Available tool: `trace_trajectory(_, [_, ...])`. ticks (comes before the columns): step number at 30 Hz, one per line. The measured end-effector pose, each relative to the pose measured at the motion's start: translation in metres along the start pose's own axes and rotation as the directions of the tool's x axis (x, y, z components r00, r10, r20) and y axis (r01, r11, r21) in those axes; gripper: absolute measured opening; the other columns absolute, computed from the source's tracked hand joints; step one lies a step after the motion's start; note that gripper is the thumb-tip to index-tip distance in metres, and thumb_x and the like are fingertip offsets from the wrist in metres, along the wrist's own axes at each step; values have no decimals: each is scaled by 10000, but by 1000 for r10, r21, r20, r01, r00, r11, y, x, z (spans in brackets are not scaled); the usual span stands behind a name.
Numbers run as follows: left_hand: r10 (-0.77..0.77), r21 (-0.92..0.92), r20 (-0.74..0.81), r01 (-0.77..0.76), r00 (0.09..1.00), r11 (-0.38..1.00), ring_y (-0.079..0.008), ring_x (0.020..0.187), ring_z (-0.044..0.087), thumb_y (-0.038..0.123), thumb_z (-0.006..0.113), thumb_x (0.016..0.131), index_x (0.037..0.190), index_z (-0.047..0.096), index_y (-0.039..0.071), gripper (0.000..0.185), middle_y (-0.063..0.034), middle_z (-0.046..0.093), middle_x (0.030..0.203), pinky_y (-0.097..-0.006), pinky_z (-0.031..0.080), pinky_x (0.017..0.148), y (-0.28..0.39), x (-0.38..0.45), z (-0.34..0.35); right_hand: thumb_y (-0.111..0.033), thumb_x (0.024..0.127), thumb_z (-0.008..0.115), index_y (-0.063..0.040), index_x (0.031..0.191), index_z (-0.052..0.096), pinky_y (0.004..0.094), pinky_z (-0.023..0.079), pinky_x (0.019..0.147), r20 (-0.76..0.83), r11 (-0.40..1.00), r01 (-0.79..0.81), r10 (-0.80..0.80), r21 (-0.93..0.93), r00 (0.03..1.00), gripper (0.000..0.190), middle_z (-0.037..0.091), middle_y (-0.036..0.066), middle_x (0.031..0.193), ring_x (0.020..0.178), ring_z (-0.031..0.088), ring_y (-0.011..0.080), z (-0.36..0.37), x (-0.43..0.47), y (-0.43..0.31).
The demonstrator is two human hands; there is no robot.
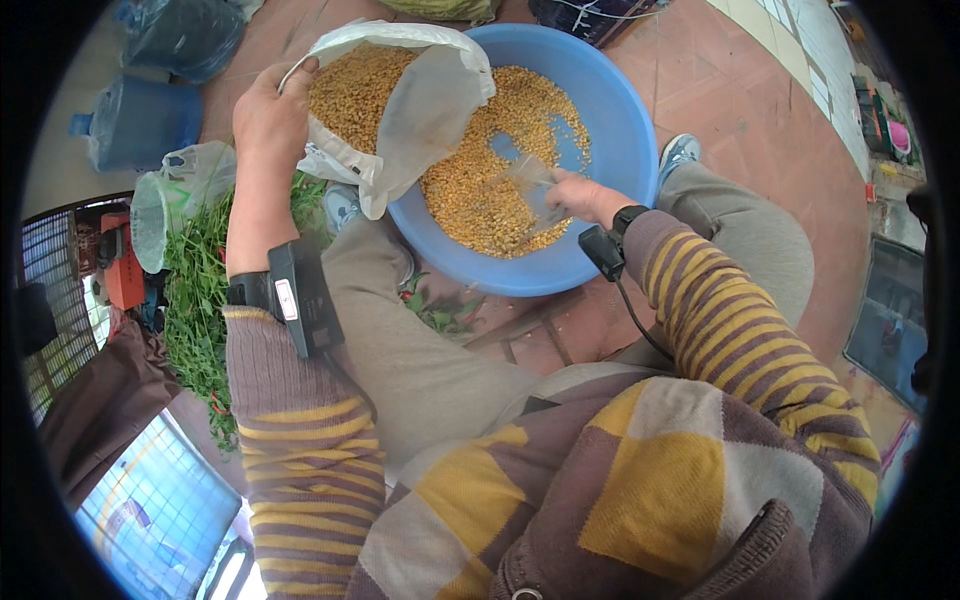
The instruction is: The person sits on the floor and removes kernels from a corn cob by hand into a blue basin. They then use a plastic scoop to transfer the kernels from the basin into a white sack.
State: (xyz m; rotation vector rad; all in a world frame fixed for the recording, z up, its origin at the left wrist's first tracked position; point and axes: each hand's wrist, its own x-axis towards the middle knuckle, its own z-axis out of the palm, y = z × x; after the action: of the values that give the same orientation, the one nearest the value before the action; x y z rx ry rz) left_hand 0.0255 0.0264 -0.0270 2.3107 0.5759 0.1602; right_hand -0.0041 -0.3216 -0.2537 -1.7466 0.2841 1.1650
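Observation:
My left hand (pixel 274 120) grips the rim of a white woven sack (pixel 431 112), holding its mouth wide. Yellow corn kernels (pixel 356 90) fill the part of the sack that shows, and its lip overhangs a round blue plastic basin (pixel 626 135). More loose kernels (pixel 465 202) cover much of the basin's bottom. My right hand (pixel 581 196), inside the basin, is closed on a clear plastic scoop or cup (pixel 532 187) resting among the kernels. The scoop's exact shape is hard to tell.
Leafy green plants (pixel 196 300) lie at the left beside a plastic bag (pixel 154 217). Large blue water jugs (pixel 146 124) are at the upper left. A dark container (pixel 592 19) stands beyond the basin. My legs flank the basin on the tiled floor (pixel 712 82).

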Motion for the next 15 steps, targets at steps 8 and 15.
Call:
trace_trajectory(8, [-21, 1, 12, 21, 1000, 1000, -169, 473, 540, 399, 626, 834, 1003, 671, 62, 379, -81, 592, 643, -317, 433, 444, 1, 3, 2, 27, 682, 542, 3, 1076, 508, 480, 517, 763, -54, 926, -44, 69, 374, 996, 397, 518, 120, 898, 863, 559, 284, -51, -8, 37])
trace_trajectory(15, [-22, -40, 38, 23, 999, 999, -165, 467, 534, 379, 633, 842, 981, 672, 48, 361, -75, 586, 629, -321, 433, 450, -7, 6, 6, 39, 659, 540, -28, 1112, 519, 541, 483, 825, 38, 962, 115, -128, 249, 991, 458, 541, 121, 945, 937, 553, 286, -74, -19, 50])
